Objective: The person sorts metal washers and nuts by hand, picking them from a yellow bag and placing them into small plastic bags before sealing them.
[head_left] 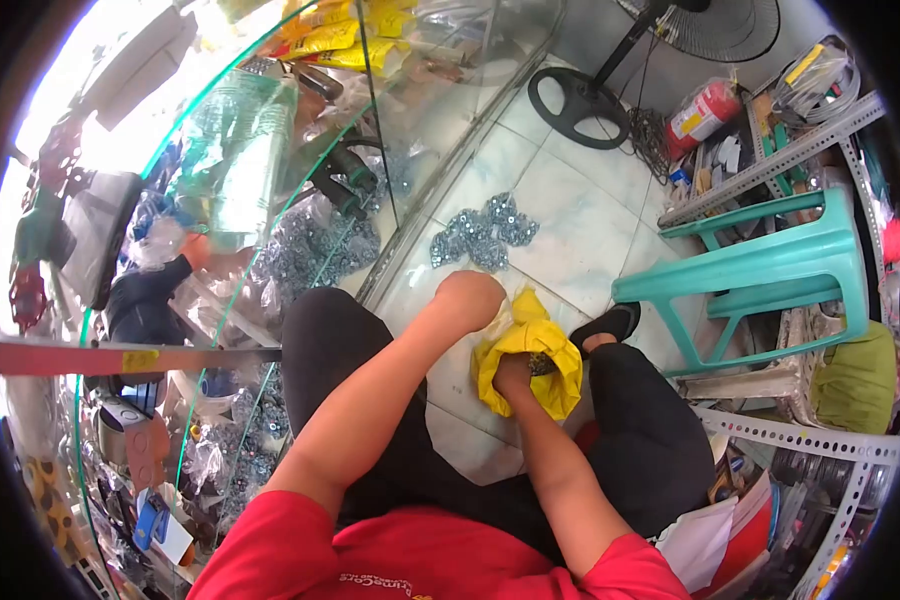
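Note:
My left hand [469, 301] is curled into a fist just beyond the rim of a yellow plastic bag [560, 347]; its fingers face away, and what they hold is hidden. The bag stands on the floor between my legs with its mouth open towards me. Small dark metal pieces [541, 364] show inside it. My right hand [513, 377] reaches into the bag's mouth, and its fingers are out of sight. On the tiles ahead lie several small clear packets of shiny metal nuts or similar hardware [485, 233].
A glass display case [380, 268] with more packets [315, 255] runs along my left. To the right are a teal plastic stool [750, 270], a metal rack [770, 155] and a fire extinguisher [703, 117]. A fan base [578, 108] stands on the tiled floor ahead.

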The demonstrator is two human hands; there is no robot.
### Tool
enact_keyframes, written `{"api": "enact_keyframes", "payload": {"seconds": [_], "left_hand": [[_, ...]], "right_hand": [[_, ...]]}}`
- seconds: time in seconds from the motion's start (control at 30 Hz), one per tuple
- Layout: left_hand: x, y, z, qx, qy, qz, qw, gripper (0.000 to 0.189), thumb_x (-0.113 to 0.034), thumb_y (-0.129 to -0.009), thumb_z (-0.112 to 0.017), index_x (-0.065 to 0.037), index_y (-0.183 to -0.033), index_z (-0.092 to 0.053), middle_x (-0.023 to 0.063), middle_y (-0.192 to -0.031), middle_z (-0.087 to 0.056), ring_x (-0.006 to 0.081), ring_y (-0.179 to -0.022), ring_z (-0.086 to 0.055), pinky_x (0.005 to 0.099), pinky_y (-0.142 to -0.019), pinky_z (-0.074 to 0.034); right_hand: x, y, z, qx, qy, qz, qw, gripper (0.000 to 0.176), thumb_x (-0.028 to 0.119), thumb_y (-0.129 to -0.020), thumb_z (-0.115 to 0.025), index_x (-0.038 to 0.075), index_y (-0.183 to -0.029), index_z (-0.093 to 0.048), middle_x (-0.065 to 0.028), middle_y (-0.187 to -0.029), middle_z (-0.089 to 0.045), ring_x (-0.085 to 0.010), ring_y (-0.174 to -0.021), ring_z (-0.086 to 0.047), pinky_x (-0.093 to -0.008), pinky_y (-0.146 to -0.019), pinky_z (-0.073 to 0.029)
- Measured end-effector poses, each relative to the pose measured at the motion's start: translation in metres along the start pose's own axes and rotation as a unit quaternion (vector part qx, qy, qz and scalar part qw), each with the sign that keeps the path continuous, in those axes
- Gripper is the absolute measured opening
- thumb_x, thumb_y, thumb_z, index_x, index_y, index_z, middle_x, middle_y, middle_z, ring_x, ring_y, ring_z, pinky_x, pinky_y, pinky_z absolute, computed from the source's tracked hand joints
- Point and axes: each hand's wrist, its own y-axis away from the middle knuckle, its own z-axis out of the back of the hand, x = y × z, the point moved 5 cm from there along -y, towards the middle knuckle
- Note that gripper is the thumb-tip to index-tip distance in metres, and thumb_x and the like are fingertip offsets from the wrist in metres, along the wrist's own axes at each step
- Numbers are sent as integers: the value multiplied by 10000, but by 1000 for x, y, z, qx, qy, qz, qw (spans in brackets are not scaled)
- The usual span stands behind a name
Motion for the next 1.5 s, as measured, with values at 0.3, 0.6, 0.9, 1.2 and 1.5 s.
{"api": "enact_keyframes", "payload": {"seconds": [0.3,0.6,0.9,1.2,1.5], "left_hand": [[-13,3,-16,24,-23,-46,998,279,-14,-757,-557,-77,-1001,-678,128,-957,-685,321,-899,-660,422,-738,-530],[-30,32,-34,-11,-28,-84,996,235,-45,-773,-574,-75,-965,-706,138,-989,-695,304,-925,-676,412,-748,-550],[-54,49,-34,-40,-8,-91,995,208,-64,-782,-598,-71,-951,-719,137,-966,-701,304,-911,-682,416,-745,-549],[-35,23,-51,-12,-16,-59,998,176,-74,-748,-633,-44,-890,-732,157,-951,-705,307,-880,-690,397,-715,-555],[-19,14,-59,-57,-10,-21,998,170,-92,-787,-578,-61,-875,-721,133,-916,-705,299,-852,-692,404,-691,-553]], "right_hand": [[-60,28,-19,52,-714,-173,676,217,133,-823,-566,99,-1032,-612,-53,-931,-657,-221,-779,-621,-341,-657,-513],[-45,58,14,128,-932,-179,288,159,242,-942,-523,112,-987,-603,-47,-832,-650,-139,-573,-544,-216,-405,-381],[-53,49,7,86,-934,-178,298,284,121,-957,-463,-17,-1199,-516,-156,-1093,-623,-321,-965,-647,-325,-711,-593],[-51,54,12,125,-945,-133,271,335,150,-983,-424,-44,-1251,-468,-195,-1191,-580,-372,-1109,-589,-346,-787,-586],[-37,63,43,173,-942,-127,257,426,161,-969,-412,-73,-1324,-402,-232,-1359,-477,-414,-1201,-520,-382,-858,-565]]}}
